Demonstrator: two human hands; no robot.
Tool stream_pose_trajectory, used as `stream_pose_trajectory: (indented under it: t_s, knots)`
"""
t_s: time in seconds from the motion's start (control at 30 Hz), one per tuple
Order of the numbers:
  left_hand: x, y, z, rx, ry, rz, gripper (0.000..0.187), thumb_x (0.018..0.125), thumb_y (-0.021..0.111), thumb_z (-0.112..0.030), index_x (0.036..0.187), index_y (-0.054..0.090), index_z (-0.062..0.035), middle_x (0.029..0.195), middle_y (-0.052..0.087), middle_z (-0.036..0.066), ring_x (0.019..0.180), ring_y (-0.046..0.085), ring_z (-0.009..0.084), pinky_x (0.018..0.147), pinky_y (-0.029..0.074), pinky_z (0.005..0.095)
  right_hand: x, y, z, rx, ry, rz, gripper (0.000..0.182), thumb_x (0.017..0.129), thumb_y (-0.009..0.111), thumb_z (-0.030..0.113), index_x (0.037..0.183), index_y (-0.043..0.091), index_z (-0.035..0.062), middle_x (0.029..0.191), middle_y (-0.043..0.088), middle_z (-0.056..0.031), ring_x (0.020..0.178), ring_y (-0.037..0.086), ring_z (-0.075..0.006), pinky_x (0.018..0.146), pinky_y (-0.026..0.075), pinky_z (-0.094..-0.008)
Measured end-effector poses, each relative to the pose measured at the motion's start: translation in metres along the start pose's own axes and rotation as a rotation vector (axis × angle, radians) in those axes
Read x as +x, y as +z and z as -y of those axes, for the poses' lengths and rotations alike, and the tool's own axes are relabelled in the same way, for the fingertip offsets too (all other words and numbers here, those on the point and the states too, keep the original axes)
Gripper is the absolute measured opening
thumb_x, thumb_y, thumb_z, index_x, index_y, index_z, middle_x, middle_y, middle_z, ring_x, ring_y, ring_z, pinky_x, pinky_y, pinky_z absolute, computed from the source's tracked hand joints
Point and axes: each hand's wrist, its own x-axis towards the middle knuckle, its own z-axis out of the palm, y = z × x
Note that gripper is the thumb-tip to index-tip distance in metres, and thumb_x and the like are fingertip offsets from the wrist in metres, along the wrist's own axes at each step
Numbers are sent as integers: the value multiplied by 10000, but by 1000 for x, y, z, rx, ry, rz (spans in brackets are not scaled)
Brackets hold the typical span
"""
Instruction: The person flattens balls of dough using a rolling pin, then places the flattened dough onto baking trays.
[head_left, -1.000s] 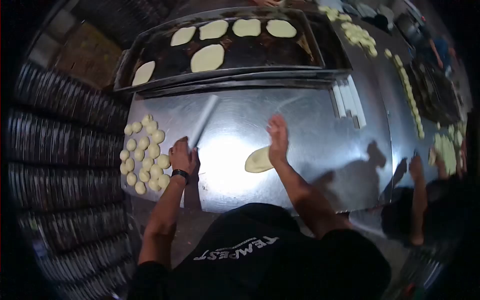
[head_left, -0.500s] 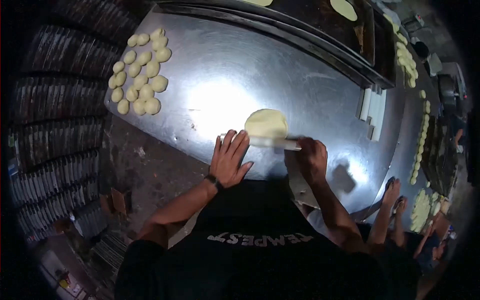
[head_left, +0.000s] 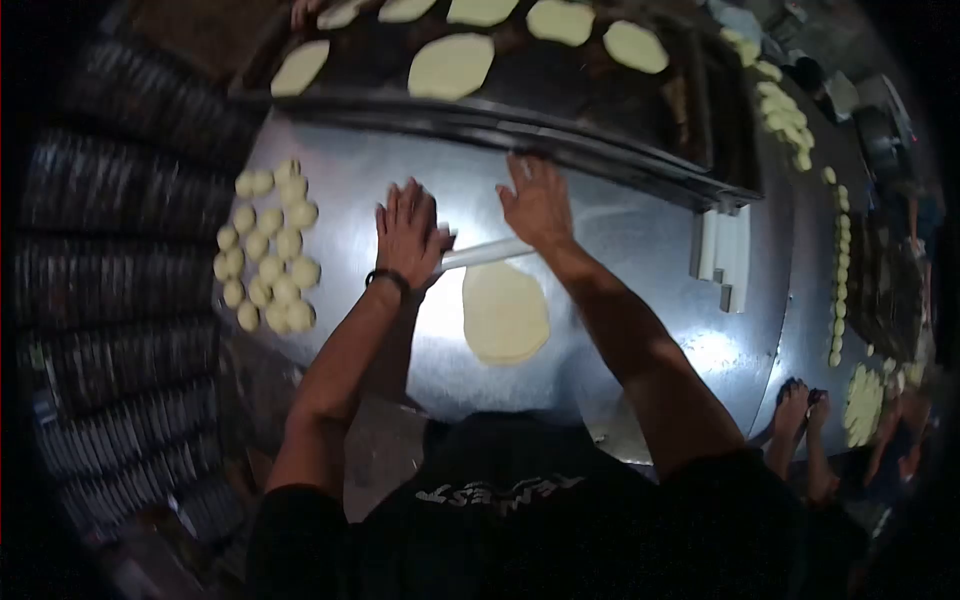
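A pale rolling pin lies across the steel table, just past the far edge of a flat, roughly oval sheet of dough. My left hand, with a dark band at the wrist, rests over the pin's left end, fingers stretched forward. Over the other end is my right hand, its fingers also extended and the thumb out to the side. Both palms press on the pin without wrapping round it, and they hide its ends.
Several dough balls sit at the table's left. Flat dough rounds lie on a dark tray along the far side. White rolling pins are at the right. A co-worker's hands are at the lower right; tray stacks stand left.
Both hands and the rolling pin have moved away from my body, past the dough. The dough looks longer and larger. My view has tilted up, showing more of the tray.
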Motion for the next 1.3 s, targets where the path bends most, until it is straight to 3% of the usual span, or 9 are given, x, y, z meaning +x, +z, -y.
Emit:
stream_pose_trajectory:
  t_s: [0.17,0.37,0.6,0.73,0.9,1.07,1.13,1.23,1.3]
  knots:
    - [-57,-20,-8,-500,196,269,424,777,630,-265,1115,582,-13,957,601,170,944,569,352,876,444,441,9,-34,7,49,-89,116,521,892,526,326,1336,460,60,1381,414,-185,1289,362,-359,1067,297,-465]
    - [-160,8,-92,24,-186,136,647,855,505,-290,1405,318,-4,1484,260,220,1364,196,437,1087,149,591,-146,-64,-18,-87,-126,238,450,904,475,317,1285,516,82,1400,417,-161,1333,314,-391,1065,230,-584]
    - [-235,17,-114,-255,63,38,484,804,639,-156,1276,528,-156,1289,516,67,1216,418,335,945,300,562,-291,-100,-52,265,-46,215,328,858,554,177,1152,604,40,1188,567,-187,1130,520,-403,988,376,-502]
    - [-227,7,-67,-322,3,-242,384,828,614,-142,1206,575,-90,1115,596,102,1027,532,308,816,370,464,-194,-100,-34,568,-36,-167,318,920,476,94,1203,564,-19,1237,556,-217,1155,531,-333,974,428,-403]
    - [-146,-7,1,-182,-207,-373,379,872,532,-137,1234,520,-28,1067,573,184,1016,522,346,826,395,441,-115,-33,30,-45,-120,100,409,919,514,334,1268,557,125,1376,447,-154,1291,354,-402,1090,254,-476]
    - [-90,-11,-2,41,-201,-254,690,737,677,-381,1286,459,-23,1409,344,188,1314,262,414,1042,213,585,-112,-18,23,211,-249,115,316,954,477,334,1100,599,82,1206,560,-142,1166,482,-317,1023,341,-437]
    - [-81,-9,-34,-8,-2,-58,836,662,710,-489,1289,443,-4,1459,260,246,1364,164,450,1077,122,621,-102,-65,29,557,100,407,308,967,466,335,1001,583,52,1076,581,-112,1037,522,-260,904,400,-396]
    - [-82,4,-70,-941,253,170,282,740,731,-248,831,659,9,1156,593,177,1077,578,309,917,466,396,-106,-121,20,948,252,498,333,979,460,369,934,554,53,872,508,-31,838,483,-144,723,417,-324]
    - [-84,-26,-99,-1189,98,262,173,777,734,-112,885,675,9,1130,606,116,985,596,175,840,494,303,-110,-155,10,1110,282,495,304,970,489,366,983,531,65,807,473,4,789,470,-106,678,421,-297]
